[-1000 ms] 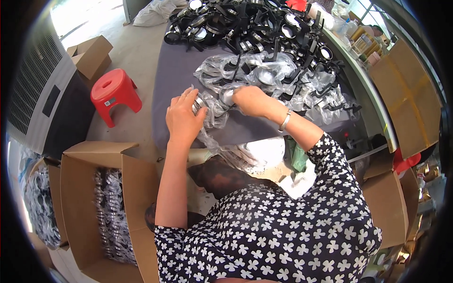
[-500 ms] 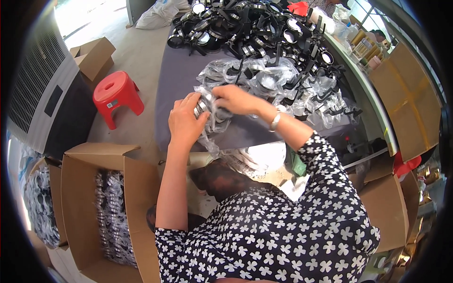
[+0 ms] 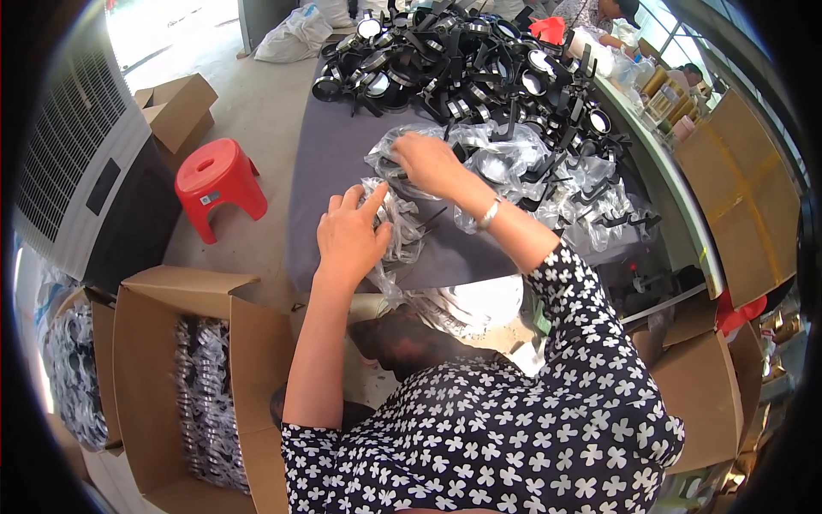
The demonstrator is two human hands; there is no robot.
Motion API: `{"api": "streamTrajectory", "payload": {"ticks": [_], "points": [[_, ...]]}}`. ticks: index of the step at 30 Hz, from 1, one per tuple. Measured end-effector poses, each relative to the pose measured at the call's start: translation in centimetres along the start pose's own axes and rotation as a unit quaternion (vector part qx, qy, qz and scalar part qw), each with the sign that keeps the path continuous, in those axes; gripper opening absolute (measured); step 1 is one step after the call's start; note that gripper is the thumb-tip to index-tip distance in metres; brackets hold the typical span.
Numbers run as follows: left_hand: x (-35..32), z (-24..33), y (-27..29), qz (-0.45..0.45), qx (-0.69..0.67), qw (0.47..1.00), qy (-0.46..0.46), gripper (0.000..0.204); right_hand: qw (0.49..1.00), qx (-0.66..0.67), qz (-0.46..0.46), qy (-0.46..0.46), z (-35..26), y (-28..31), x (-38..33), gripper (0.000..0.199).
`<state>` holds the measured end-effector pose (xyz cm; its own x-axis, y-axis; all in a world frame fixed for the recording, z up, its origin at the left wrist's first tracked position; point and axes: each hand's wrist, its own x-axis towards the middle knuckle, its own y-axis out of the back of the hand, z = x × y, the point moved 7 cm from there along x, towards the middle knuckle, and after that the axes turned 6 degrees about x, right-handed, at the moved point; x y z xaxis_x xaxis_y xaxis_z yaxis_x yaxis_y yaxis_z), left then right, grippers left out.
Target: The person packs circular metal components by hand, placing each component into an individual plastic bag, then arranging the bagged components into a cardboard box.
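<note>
My left hand lies at the near side of the table with its fingers spread, fingertips against a bundle of clear-bagged parts with shiny metal rings. Farther forward and to the right, my right hand has its fingers bent down onto a clear plastic bag, pinching it. More bagged black-and-silver parts lie just right of that hand. Behind them is a big heap of loose black parts with round silver rims and straight handles.
A tall cardboard box at lower left holds stacked bagged parts. A red stool and a grey cooler unit stand left of the grey-covered table. Cardboard stands at right. Other people sit at far right.
My right hand has left the bundle by my left hand and moved forward to another clear bag. My left hand's fingers have spread, and the near bundle now lies flatter.
</note>
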<state>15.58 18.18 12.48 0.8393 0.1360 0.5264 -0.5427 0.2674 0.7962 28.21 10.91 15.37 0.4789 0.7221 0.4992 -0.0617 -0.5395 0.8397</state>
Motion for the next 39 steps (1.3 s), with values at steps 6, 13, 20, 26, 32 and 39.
{"api": "streamTrajectory", "payload": {"ticks": [6, 13, 20, 26, 32, 39], "points": [[0.2, 0.4, 0.2, 0.015, -0.004, 1.0, -0.004, 0.049, 0.964, -0.197, -0.166, -0.067, 3.8, -2.8, 2.3, 0.014], [0.1, 0.0, 0.0, -0.004, 0.005, 1.0, 0.008, 0.048, 0.994, -0.068, -0.059, 0.057, -3.2, 1.8, -0.4, 0.011], [0.1, 0.4, -0.1, -0.007, -0.015, 1.0, 0.009, 0.05, 0.88, 0.4, -0.212, -0.145, 2.8, -4.4, -4.8, 0.016], [0.3, -0.4, -0.2, -0.025, -0.012, 0.999, 0.033, 0.058, 0.701, 0.636, -0.251, -0.202, 0.0, -4.8, -5.3, 0.034], [0.9, -0.8, -1.2, -0.03, -0.054, 0.998, 0.027, 0.06, 0.75, 0.571, -0.277, -0.187, 0.7, -5.1, -5.5, 0.039], [-1.9, -2.2, 2.0, 0.031, -0.07, 0.997, 0.033, 0.062, 0.797, 0.517, -0.27, -0.157, -3.2, -4.9, -4.4, 0.025]]}}
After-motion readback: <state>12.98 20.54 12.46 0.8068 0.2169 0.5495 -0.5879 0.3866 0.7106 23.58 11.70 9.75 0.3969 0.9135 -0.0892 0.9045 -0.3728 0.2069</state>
